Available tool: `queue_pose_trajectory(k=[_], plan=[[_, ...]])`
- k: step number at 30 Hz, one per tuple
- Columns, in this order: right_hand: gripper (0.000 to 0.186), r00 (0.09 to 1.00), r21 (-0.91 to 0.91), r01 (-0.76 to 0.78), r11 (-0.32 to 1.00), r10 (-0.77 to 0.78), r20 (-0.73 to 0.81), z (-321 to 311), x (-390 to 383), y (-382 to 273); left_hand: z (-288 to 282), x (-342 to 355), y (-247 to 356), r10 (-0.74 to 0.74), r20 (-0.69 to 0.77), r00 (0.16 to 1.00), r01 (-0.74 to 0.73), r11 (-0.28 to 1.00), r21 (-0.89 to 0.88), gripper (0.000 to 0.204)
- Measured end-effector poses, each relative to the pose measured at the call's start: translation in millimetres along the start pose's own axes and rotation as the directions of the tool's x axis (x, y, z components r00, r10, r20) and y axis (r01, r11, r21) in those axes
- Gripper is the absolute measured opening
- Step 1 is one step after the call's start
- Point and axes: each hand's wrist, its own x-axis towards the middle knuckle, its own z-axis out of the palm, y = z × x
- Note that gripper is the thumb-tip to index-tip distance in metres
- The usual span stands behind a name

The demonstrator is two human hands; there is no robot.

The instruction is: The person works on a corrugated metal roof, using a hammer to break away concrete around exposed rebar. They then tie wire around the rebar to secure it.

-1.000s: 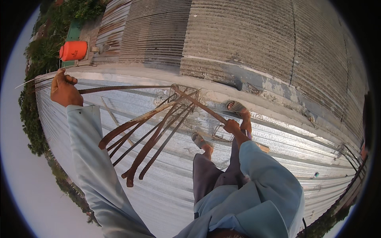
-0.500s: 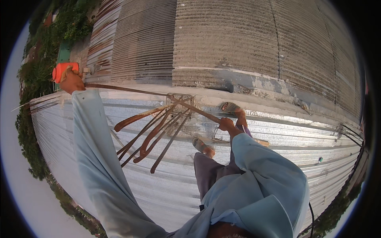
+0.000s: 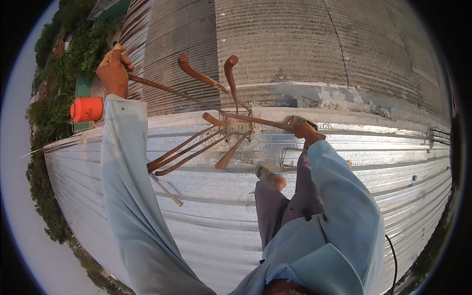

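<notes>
A long rusty steel bar (image 3: pixel 177 93) runs slantwise between my hands. Its far-left end is in my left hand (image 3: pixel 115 73), whose fingers are curled; my right hand (image 3: pixel 306 131) grips it near the other end, above my foot. Midway, the bar crosses a cluster of rusty reinforcing bars that rise from the concrete ledge. Two of them, including one thick-ended rod (image 3: pixel 196 73), lean toward the far side. Others, such as a bent rod (image 3: pixel 191 157), reach toward the near left. Where the bar meets the cluster, I cannot tell whether it touches.
Shiny corrugated metal roofing (image 3: pixel 221 211) lies under my feet, and grey corrugated sheets (image 3: pixel 280 44) lie beyond the concrete ledge (image 3: pixel 339 117). An orange jug (image 3: pixel 88 109) stands at left beside the ledge. A wire loop (image 3: pixel 282 157) lies near my feet. Trees (image 3: pixel 46 123) border the left.
My left hand has moved farther away, past the orange jug, and my right hand has shifted rightward with the bar. The view has shifted too; the upright rods now appear spread both ways.
</notes>
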Motion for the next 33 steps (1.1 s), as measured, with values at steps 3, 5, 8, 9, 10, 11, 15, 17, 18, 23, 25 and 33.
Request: queue_pose_trajectory(k=[3, 5, 8, 9, 10, 11, 15, 17, 18, 23, 25, 33], plan=[[0.033, 0.991, 0.032, -0.107, 0.994, 0.109, -0.075, 18, 3, 33, 21, 4, -2, 0.036, 0.022, 0.999, -0.033, 0.995, -0.097, 0.028], [0.033, 0.992, -0.007, -0.106, 0.994, 0.105, -0.068, 34, -4, 27, 18, -3, -12, 0.048, 0.032, 0.998, -0.044, 0.99, -0.133, 0.028], [0.035, 0.997, -0.054, -0.074, 0.996, 0.072, -0.033, 24, -6, -5, 0, -3, -24, 0.082, 0.039, 0.996, -0.076, 0.988, -0.137, 0.027], [0.036, 0.994, -0.05, -0.092, 0.995, 0.089, -0.06, 26, -7, -3, -2, 1, -24, 0.098, 0.055, 0.994, -0.089, 0.985, -0.145, 0.027], [0.037, 0.991, -0.043, -0.11, 0.993, 0.106, -0.086, 30, -8, 4, -3, 4, -21, 0.114, 0.073, 0.991, -0.102, 0.983, -0.152, 0.027], [0.037, 0.986, -0.035, -0.127, 0.991, 0.123, -0.114, 33, -8, 11, -1, 7, -18, 0.142, 0.073, 0.987, -0.127, 0.976, -0.177, 0.025], [0.04, 0.982, -0.003, -0.133, 0.991, 0.131, -0.139, 26, -14, -22, 2, 4, -13, 0.243, 0.055, 0.968, -0.23, 0.956, -0.181, 0.025], [0.04, 0.979, 0.011, -0.149, 0.989, 0.149, -0.141, 25, -19, -29, 4, 2, -22, 0.272, 0.024, 0.962, -0.264, 0.948, -0.175, 0.025], [0.04, 0.97, 0.015, -0.184, 0.983, 0.184, -0.158, 28, -22, -10, 20, 6, -24, 0.293, 0.015, 0.956, -0.284, 0.937, -0.204, 0.025], [0.037, 0.951, -0.089, -0.266, 0.96, 0.245, -0.19, 35, -15, -18, 15, 12, -34, 0.359, -0.043, 0.932, -0.361, 0.917, -0.172, 0.025], [0.034, 0.944, -0.062, -0.271, 0.961, 0.253, -0.21, 32, -10, -17, 16, 16, -35, 0.378, -0.055, 0.924, -0.382, 0.91, -0.161, 0.024], [0.022, 0.933, -0.058, -0.246, 0.967, 0.22, -0.285, 50, 6, -2, 14, 24, -40, 0.414, -0.069, 0.907, -0.42, 0.897, -0.137, 0.024]])
